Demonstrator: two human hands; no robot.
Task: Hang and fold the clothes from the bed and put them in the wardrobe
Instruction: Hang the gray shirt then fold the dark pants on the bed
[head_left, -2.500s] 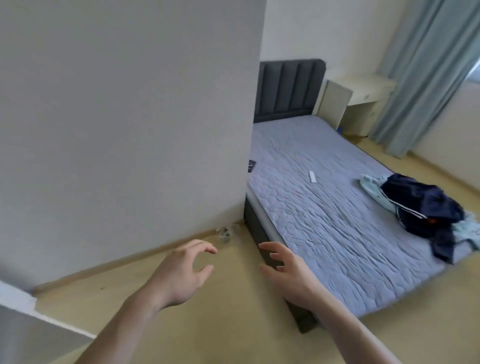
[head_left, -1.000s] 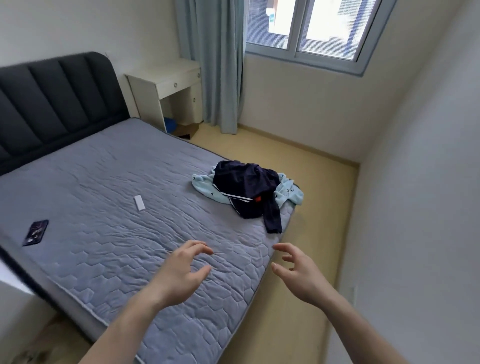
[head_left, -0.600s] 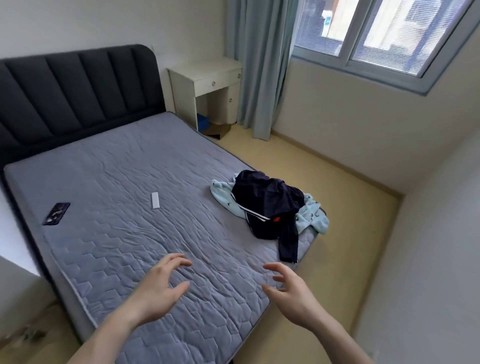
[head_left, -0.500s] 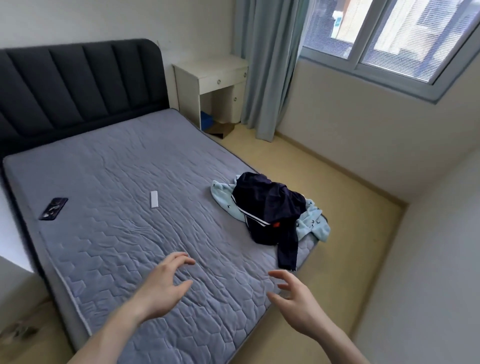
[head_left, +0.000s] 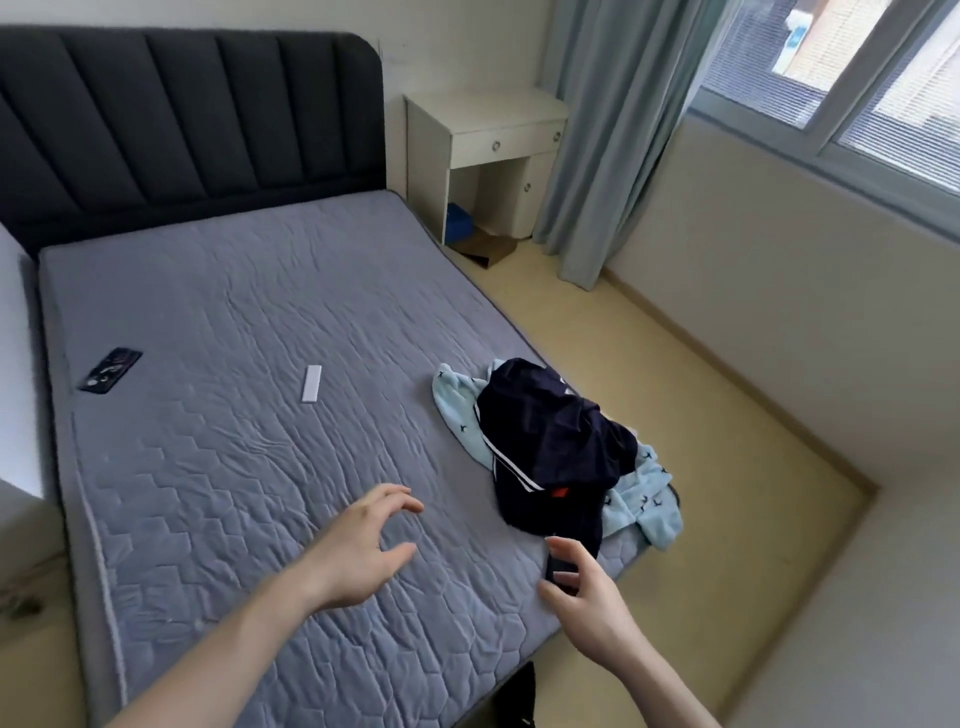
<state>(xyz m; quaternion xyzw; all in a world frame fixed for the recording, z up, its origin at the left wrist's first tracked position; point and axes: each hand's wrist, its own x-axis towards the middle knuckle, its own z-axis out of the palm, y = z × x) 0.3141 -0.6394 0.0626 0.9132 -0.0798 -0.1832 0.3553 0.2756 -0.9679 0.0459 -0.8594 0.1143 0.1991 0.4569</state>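
Observation:
A crumpled dark navy garment (head_left: 545, 441) with white stripes lies on top of a light blue patterned garment (head_left: 644, 499) at the right foot corner of the grey quilted bed (head_left: 234, 312). A navy end hangs over the bed's edge. My left hand (head_left: 363, 545) hovers over the mattress to the left of the pile, fingers spread and loosely curved, holding nothing. My right hand (head_left: 592, 597) is at the bed's edge just below the pile; the hanging navy end shows between its thumb and fingers, with no grip visible.
A dark phone (head_left: 110, 370) and a small white remote (head_left: 311, 383) lie on the mattress. A dark padded headboard (head_left: 182, 114), a white nightstand (head_left: 488, 140) and a grey-blue curtain (head_left: 597, 130) stand beyond. Yellow floor (head_left: 727, 441) runs between bed and wall.
The view has turned from the wall to the bed and come closer to the clothes pile. Both hands have stayed held out; my right hand has reached the hanging navy end.

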